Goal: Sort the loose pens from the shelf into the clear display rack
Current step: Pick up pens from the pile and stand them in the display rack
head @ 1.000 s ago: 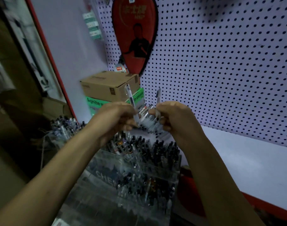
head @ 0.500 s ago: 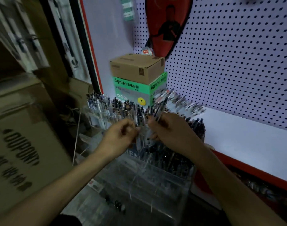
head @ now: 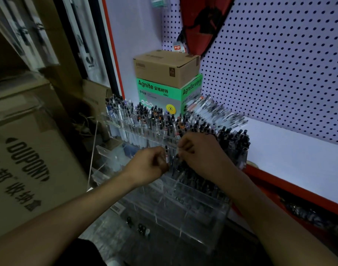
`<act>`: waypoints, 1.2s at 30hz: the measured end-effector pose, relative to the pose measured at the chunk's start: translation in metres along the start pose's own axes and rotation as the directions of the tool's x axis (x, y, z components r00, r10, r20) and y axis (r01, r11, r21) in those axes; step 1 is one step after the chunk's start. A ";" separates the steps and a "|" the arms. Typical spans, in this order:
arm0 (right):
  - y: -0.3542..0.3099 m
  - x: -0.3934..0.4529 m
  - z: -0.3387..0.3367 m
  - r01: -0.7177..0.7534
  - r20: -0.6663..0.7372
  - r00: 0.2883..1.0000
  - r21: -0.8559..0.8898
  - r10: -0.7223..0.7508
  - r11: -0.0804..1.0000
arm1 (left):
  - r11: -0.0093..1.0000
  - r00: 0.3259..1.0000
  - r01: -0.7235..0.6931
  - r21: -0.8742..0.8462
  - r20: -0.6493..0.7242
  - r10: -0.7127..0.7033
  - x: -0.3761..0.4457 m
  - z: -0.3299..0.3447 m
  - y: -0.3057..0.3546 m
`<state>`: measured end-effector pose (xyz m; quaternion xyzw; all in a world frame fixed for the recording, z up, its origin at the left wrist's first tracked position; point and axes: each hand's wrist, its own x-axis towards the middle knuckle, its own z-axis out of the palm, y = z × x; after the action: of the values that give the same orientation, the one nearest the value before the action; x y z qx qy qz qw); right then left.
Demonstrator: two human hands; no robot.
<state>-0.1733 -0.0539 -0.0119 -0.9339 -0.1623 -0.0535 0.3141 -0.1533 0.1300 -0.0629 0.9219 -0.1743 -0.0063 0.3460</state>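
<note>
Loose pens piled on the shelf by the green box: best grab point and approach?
Judgement: pinch one of the loose pens mid-barrel, coming from above. They lie flat and overlapping on the white shelf, so ends are buried but upper barrels are exposed.

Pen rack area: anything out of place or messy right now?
Yes. A heap of loose pens lies flat on the white shelf beside the green box, unsorted, while the clear display rack holds pens upright. A few small dark bits sit alone in its lowest front tier; too blurred to identify.
</note>
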 end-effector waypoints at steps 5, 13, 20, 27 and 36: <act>-0.002 0.003 0.004 0.025 0.045 0.999 -0.075 -0.022 0.997 | 0.999 0.999 -0.037 -0.027 -0.013 0.037 -0.001 -0.004 -0.002; 0.007 0.001 -0.001 0.014 0.096 0.995 -0.165 0.002 0.986 | 0.969 0.994 -0.032 0.246 0.112 0.004 0.009 0.011 -0.007; 0.013 -0.017 -0.017 0.038 0.030 0.999 -0.081 -0.036 0.996 | 0.980 0.994 -0.065 0.187 0.096 0.047 0.003 -0.015 0.002; 0.001 -0.031 -0.054 0.092 -0.244 0.968 0.151 -0.054 0.984 | 0.963 0.976 -0.154 -0.221 -0.187 0.113 -0.001 -0.045 0.054; 0.045 0.008 -0.120 -0.114 -0.363 0.915 0.192 0.178 0.975 | 0.931 0.968 -0.216 -0.294 -0.192 0.163 0.063 -0.059 0.115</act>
<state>-0.1507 -0.1582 0.0591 -0.8860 -0.0324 -0.1947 0.4195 -0.1231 0.0664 0.0621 0.8315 -0.2304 0.0757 0.4998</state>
